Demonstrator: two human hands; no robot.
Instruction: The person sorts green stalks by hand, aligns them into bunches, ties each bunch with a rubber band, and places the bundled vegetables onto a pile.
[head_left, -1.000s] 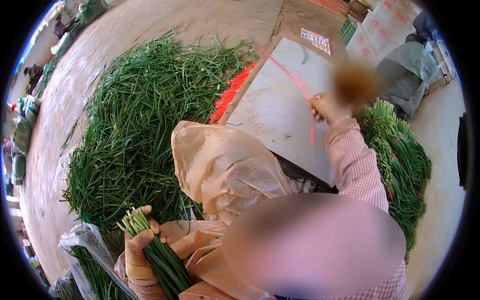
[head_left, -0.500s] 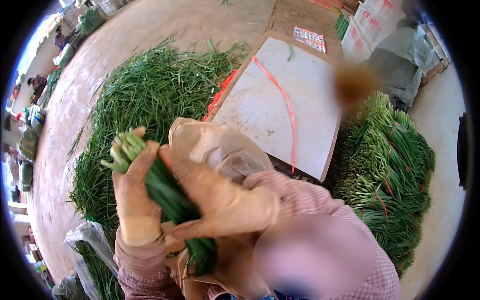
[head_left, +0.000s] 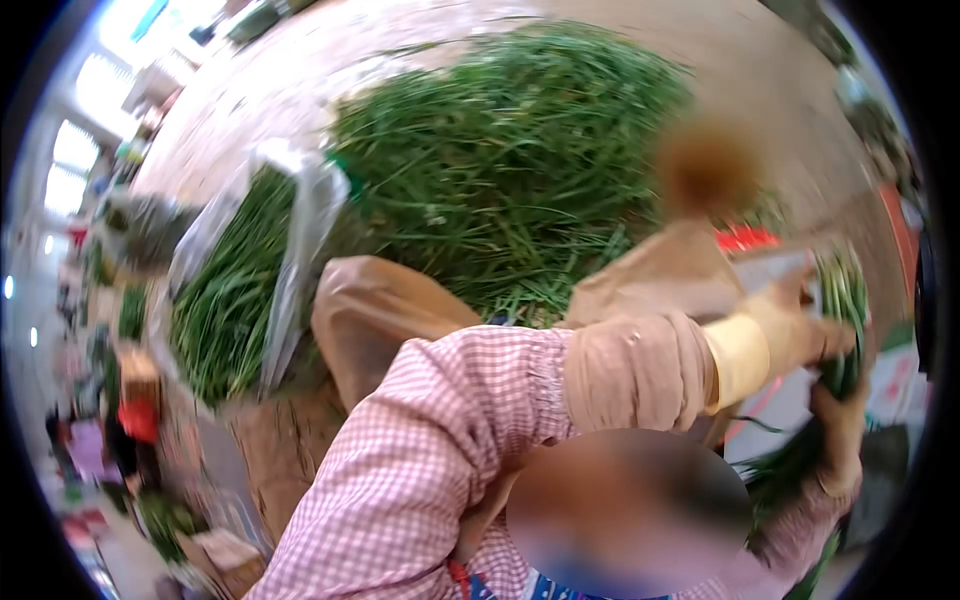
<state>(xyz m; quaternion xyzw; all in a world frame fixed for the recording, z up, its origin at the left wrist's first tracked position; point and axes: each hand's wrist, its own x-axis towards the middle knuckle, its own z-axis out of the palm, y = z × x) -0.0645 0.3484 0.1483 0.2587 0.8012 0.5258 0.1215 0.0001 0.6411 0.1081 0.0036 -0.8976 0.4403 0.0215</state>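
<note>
At the right of the head view, both gloved hands are wrapped round one bundle of green stalks (head_left: 843,288), its pale cut ends pointing up and its leaves hanging down. My left hand (head_left: 795,325) reaches across from the left and grips the bundle below its cut ends. Just beneath it, my right hand (head_left: 840,430) closes on the bundle too. Both hands are over the white board (head_left: 780,405), which shows only in part behind them. Near my left forearm lies brown sheeting (head_left: 665,275). A bit of red ties (head_left: 745,238) shows beyond the sheeting.
A large heap of loose green leaves (head_left: 500,150) lies on the floor ahead. To its left stands a clear plastic bag (head_left: 310,190) filled with greens. A person (head_left: 90,450) is at the far left, near a red bag (head_left: 138,420). Cardboard (head_left: 290,460) lies at lower left.
The view has swung left. The bundle has moved from the left side to over the board at the right. My right hand, earlier at a red tie, now grips the bundle with my left.
</note>
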